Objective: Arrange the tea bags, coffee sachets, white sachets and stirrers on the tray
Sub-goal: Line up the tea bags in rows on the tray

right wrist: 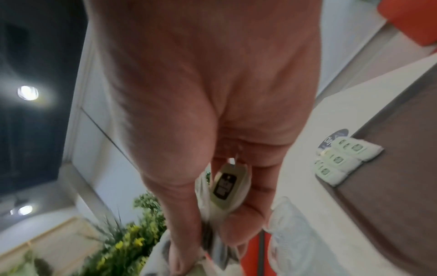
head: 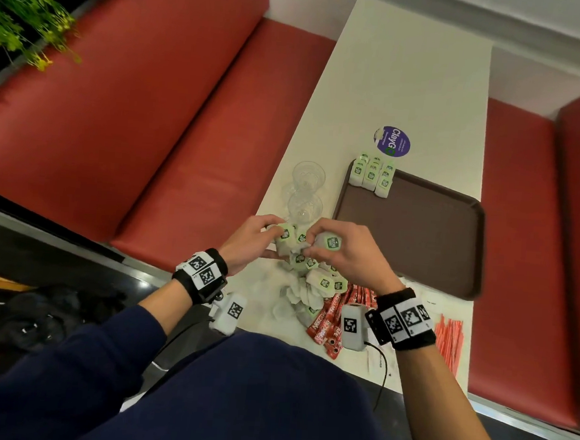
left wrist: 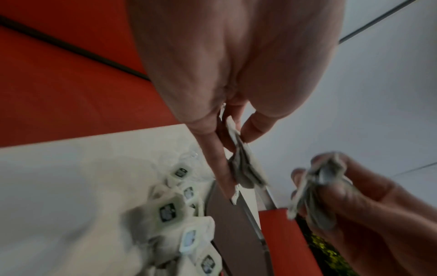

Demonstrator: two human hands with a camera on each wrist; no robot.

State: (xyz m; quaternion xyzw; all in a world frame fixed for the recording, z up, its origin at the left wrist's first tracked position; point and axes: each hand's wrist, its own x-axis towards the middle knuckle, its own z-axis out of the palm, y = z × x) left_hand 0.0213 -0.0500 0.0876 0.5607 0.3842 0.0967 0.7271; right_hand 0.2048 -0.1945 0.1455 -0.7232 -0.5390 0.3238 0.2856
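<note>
- Currently your left hand (head: 249, 241) and right hand (head: 348, 254) each pinch tea bags (head: 286, 235) above the near pile.
- More tea bags sit on the tray's (head: 418, 235) far-left corner.

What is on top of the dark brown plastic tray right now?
On the dark brown plastic tray, only a neat cluster of green-labelled white tea bags sits at its far left corner. Its near edge is partly hidden behind the right hand.
</note>
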